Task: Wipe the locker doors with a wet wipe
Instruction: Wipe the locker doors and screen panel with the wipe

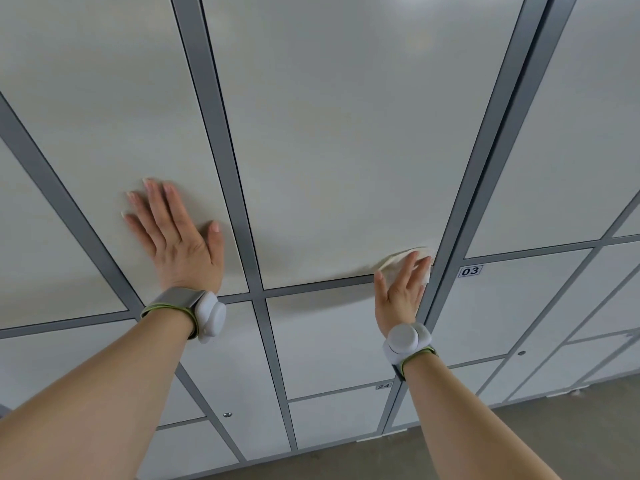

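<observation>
A wall of pale grey locker doors in darker grey frames fills the view. My right hand presses a folded white wet wipe flat against the lower right corner of the tall middle door, fingers straight. My left hand lies flat with spread fingers on the neighbouring door to the left, near its lower edge. Both wrists carry white sensor bands.
Smaller doors sit below, one labelled 03 at the right and another labelled 24. Round locks show on lower doors. A grey-brown floor runs along the bottom right.
</observation>
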Available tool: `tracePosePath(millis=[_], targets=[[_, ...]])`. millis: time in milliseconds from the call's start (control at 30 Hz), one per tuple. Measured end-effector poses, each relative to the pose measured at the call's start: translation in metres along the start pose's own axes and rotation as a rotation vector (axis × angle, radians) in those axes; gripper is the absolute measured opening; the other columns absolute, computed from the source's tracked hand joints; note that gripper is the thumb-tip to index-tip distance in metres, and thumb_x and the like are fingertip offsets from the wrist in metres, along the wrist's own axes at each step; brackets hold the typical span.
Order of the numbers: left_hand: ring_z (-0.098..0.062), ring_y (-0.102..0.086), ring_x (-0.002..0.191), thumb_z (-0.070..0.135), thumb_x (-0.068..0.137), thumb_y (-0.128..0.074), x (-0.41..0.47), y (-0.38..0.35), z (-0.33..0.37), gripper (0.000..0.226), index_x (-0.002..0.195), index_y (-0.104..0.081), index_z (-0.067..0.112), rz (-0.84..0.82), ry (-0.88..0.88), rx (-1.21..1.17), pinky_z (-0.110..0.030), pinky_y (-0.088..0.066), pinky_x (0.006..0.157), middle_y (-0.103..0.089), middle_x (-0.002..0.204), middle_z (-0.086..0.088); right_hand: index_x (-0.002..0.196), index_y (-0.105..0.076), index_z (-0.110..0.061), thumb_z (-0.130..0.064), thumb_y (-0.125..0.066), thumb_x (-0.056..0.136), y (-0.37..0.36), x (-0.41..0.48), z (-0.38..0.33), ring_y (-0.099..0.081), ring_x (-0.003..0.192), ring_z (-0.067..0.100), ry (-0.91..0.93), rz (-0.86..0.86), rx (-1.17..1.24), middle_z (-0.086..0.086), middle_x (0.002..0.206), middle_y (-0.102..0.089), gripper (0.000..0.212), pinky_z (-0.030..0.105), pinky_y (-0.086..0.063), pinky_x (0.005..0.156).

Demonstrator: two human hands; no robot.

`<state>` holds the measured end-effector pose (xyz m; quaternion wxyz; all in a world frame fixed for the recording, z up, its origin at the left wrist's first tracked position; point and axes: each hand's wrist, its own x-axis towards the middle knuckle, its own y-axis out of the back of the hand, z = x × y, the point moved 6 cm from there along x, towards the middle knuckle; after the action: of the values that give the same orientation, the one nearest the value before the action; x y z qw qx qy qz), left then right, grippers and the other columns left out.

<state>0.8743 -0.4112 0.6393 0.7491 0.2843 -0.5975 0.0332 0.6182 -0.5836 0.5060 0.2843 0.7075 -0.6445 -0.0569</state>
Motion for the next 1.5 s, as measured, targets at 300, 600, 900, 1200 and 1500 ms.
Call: tracePosePath(millis=[300, 600, 900, 1200, 1500], targets=[[-0.053, -0.013, 0.136, 0.028, 0.095, -0.041, 0.000, 0.005, 0.001, 0.067, 0.143, -0.018, -0.013, -0.019, 0.033, 0.006, -0.041, 0.009, 0.116, -0.017, 0.148, -0.034, 0.150, 0.006, -0.017, -0.051, -0.033, 0.095, 0.026, 0.021, -0.017, 0.012, 0.146, 0.018, 0.081, 0.076, 0.036, 0.009, 0.156, 0.020, 0.075, 0.037, 0.010, 0.116], [-0.050, -0.011, 0.138, 0.025, 0.093, -0.043, -0.001, 0.007, 0.001, 0.067, 0.144, -0.018, -0.009, -0.066, 0.044, 0.010, -0.039, 0.009, 0.116, -0.016, 0.151, -0.030, 0.149, 0.015, -0.016, -0.044, -0.040, 0.097, 0.007, 0.016, 0.026, 0.013, 0.146, 0.025, -0.226, -0.014, 0.159, 0.011, 0.154, 0.027, 0.080, 0.039, -0.001, 0.119], [-0.044, -0.011, 0.140, 0.027, 0.094, -0.037, -0.004, 0.019, -0.004, 0.063, 0.146, -0.018, -0.003, -0.122, -0.035, -0.018, -0.039, 0.009, 0.116, -0.017, 0.153, -0.025, 0.150, 0.000, -0.009, -0.062, -0.024, 0.084, -0.013, -0.010, -0.052, 0.012, 0.145, 0.030, 0.197, -0.041, 0.064, 0.021, 0.154, 0.018, 0.088, 0.041, -0.002, 0.117], [-0.039, -0.010, 0.142, 0.029, 0.092, -0.038, 0.008, 0.051, -0.053, 0.064, 0.147, -0.018, 0.003, -0.141, -0.060, -0.010, -0.037, 0.011, 0.116, -0.017, 0.154, -0.022, 0.149, 0.009, -0.009, -0.041, -0.042, 0.098, -0.064, -0.046, -0.073, 0.013, 0.145, 0.028, 0.016, -0.095, 0.082, 0.019, 0.154, 0.022, 0.079, 0.036, -0.004, 0.118], [-0.038, -0.011, 0.142, 0.025, 0.088, -0.040, 0.047, 0.078, -0.088, 0.065, 0.146, -0.024, 0.000, -0.100, -0.107, -0.030, -0.035, 0.012, 0.116, -0.019, 0.154, -0.020, 0.151, -0.004, -0.011, -0.047, -0.025, 0.091, -0.107, -0.085, -0.172, 0.008, 0.145, 0.032, 0.529, -0.115, -0.189, 0.018, 0.157, 0.006, 0.073, 0.046, -0.001, 0.118]])
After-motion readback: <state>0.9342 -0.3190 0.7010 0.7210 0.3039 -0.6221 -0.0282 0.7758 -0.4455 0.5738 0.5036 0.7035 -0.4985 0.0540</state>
